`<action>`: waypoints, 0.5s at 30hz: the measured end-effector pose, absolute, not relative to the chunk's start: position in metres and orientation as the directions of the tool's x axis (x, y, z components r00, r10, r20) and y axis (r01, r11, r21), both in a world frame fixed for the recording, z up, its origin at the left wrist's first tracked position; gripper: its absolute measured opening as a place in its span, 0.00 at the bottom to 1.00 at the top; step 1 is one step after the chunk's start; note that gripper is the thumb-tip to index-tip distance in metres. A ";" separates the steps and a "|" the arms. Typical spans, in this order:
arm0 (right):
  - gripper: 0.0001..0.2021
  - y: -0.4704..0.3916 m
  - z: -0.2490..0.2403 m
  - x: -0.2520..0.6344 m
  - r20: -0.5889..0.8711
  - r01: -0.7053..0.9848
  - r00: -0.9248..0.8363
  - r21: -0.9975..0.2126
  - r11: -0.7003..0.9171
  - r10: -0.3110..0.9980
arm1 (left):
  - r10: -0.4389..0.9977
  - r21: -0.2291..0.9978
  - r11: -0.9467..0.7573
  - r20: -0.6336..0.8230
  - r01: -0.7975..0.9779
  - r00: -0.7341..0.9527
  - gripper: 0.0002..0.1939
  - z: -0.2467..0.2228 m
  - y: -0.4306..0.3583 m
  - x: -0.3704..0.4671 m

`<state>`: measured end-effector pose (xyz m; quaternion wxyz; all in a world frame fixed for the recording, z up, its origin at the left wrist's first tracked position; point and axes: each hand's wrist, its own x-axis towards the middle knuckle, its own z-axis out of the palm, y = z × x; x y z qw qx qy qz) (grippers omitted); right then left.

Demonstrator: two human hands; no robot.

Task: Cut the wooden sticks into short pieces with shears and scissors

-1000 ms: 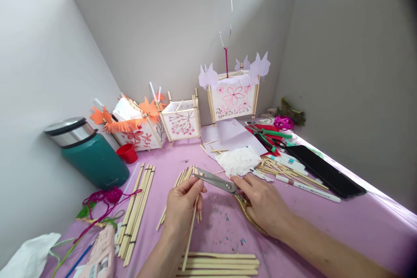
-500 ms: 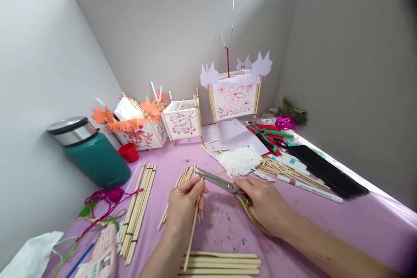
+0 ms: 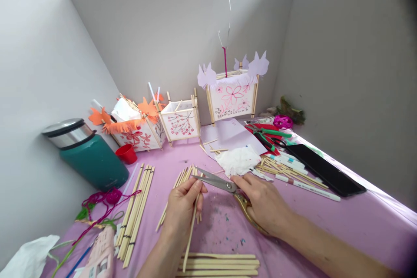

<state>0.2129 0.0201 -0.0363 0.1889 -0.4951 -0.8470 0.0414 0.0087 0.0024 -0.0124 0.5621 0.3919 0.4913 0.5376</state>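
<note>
My left hand [image 3: 181, 212] pinches a thin wooden stick [image 3: 189, 243] that runs from its fingers down toward me. My right hand [image 3: 262, 203] grips the gold handles of a pair of scissors [image 3: 219, 181]. The steel blades point left and meet the stick just above my left fingertips. Both hands hover low over the pink table [image 3: 325, 221]. A loose fan of short sticks [image 3: 183, 176] lies under the blades.
Three paper lanterns [image 3: 232, 95] stand at the back. A teal flask [image 3: 87, 153] and a red cup [image 3: 127, 153] sit at left beside a bundle of long sticks [image 3: 137, 210]. More sticks [image 3: 221, 265] lie near me. Pens, a black phone [image 3: 322, 169] and red-green scissors lie right.
The hands, scissors and stick hold almost the same pose; only the view has shifted slightly.
</note>
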 end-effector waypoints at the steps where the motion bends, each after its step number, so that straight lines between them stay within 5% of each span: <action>1: 0.20 0.020 -0.037 0.213 0.280 0.821 -0.435 -0.268 0.505 0.856 | 0.989 0.969 0.113 -0.130 -0.219 -0.064 0.15 -0.012 0.002 0.009; 15: 0.19 0.020 -0.041 0.211 0.308 0.830 -0.427 -0.241 0.504 0.850 | 0.980 0.962 0.135 -0.165 -0.238 -0.111 0.14 -0.012 0.002 0.009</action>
